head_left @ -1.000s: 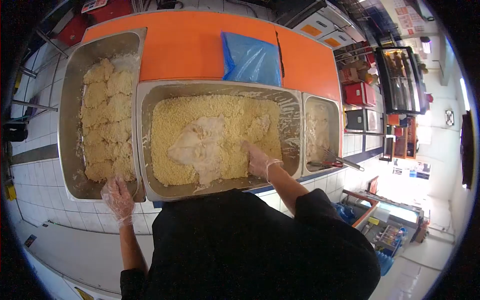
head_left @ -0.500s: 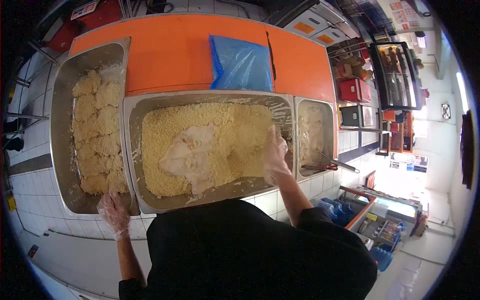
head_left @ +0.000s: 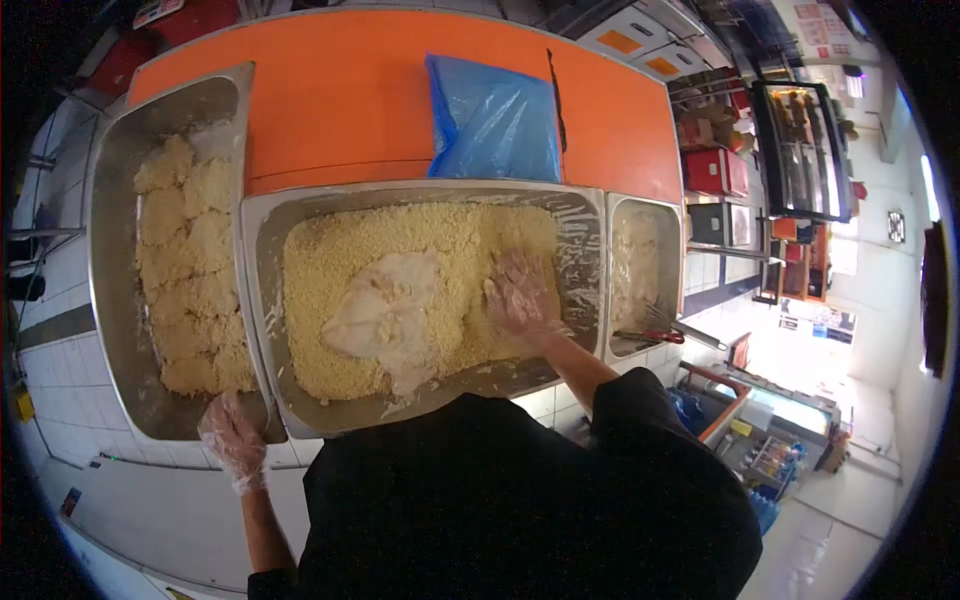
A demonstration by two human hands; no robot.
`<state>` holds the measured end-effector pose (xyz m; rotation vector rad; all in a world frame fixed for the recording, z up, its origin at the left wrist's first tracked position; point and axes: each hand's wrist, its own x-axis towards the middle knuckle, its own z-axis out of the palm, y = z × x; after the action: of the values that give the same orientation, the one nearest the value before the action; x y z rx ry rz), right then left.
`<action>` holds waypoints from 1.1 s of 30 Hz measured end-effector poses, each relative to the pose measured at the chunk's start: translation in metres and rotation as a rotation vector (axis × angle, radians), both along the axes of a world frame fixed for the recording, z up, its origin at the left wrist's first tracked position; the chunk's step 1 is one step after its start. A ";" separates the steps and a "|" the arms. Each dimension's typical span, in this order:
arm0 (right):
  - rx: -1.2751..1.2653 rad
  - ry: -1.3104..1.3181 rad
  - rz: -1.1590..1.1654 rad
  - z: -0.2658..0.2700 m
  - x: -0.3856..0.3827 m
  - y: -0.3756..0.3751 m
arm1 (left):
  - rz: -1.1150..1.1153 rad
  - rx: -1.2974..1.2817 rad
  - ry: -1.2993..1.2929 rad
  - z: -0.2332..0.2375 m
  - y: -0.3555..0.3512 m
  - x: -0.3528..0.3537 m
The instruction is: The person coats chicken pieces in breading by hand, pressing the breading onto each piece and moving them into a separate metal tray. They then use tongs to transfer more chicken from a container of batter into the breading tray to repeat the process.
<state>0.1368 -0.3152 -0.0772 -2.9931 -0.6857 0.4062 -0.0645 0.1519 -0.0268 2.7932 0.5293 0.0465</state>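
Observation:
My right hand [head_left: 523,298], in a clear plastic glove, lies open with fingers spread on pale yellow crumbs [head_left: 380,228] in the wide middle metal tray [head_left: 440,190]. To its left a flattened piece of raw white meat [head_left: 370,315] rests on the crumbs, its surface mostly uncoated. My gloved left hand [head_left: 232,438] is at the near rim of the left metal tray [head_left: 108,270], fingers loosely bent and apart, with nothing visible in them. Just beyond those fingers, several crumb-coated pieces [head_left: 190,275] lie side by side in that tray.
A smaller metal tray [head_left: 612,275] at the right holds pale wet liquid, with a whisk [head_left: 690,332] and red-handled tongs [head_left: 655,337] at its near end. A blue plastic bag [head_left: 495,120] lies on the orange counter [head_left: 340,100] behind. Farther right stands a glass display case [head_left: 803,150].
My right hand has moved left from the middle tray's right side and now lies on the crumbs. My left hand has drawn slightly back from the coated pieces. The view has shifted slightly.

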 end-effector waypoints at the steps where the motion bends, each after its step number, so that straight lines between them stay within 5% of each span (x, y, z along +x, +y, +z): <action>1: 0.009 -0.038 -0.004 0.003 0.014 0.004 | 0.107 -0.071 0.091 -0.020 0.009 -0.014; 3: -0.014 -0.104 -0.070 -0.004 0.019 0.008 | -0.057 0.133 0.261 -0.007 0.007 -0.022; 5: 0.390 -0.160 -0.043 -0.026 0.022 0.009 | -0.138 0.163 0.495 0.008 0.007 -0.007; 6: 0.338 -0.207 -0.089 -0.021 0.029 0.000 | -0.122 0.012 0.077 -0.013 0.017 -0.008; 7: 0.268 -0.184 -0.082 -0.011 0.035 -0.005 | 0.319 -0.301 0.534 -0.027 0.025 0.002; 8: 0.206 -0.142 -0.079 0.001 0.038 -0.003 | -0.210 0.283 -0.003 0.011 -0.006 0.023; 13: 0.109 0.122 -0.016 0.019 0.038 0.015 | -0.074 0.035 0.030 0.030 -0.022 0.041; 22: 0.140 -0.054 -0.035 0.000 0.043 0.015 | -0.306 0.335 -0.115 0.019 -0.015 0.030; 25: 0.198 -0.114 -0.078 -0.017 0.047 0.007 | -0.463 0.372 -0.013 0.029 -0.011 0.035; 27: 0.235 -0.075 -0.009 -0.032 0.048 0.008 | -0.103 0.208 0.567 0.008 0.004 0.013; 28: 0.217 0.005 -0.064 -0.034 0.046 0.006 | -0.353 0.439 0.079 -0.041 0.043 -0.034; 30: 0.222 0.137 -0.084 -0.033 0.049 0.007 | -0.029 0.133 0.267 -0.017 0.026 -0.024; 31: 0.168 0.150 -0.082 -0.023 0.050 0.009 | -0.294 0.301 0.160 -0.003 0.018 -0.016; 33: 0.113 0.159 -0.062 -0.023 0.054 0.010 | -0.306 0.282 0.244 0.002 0.016 -0.010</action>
<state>0.1912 -0.3048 -0.0999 -2.8295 -0.5799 0.5733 -0.0742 0.1677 -0.0246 3.1452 0.1491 -0.3111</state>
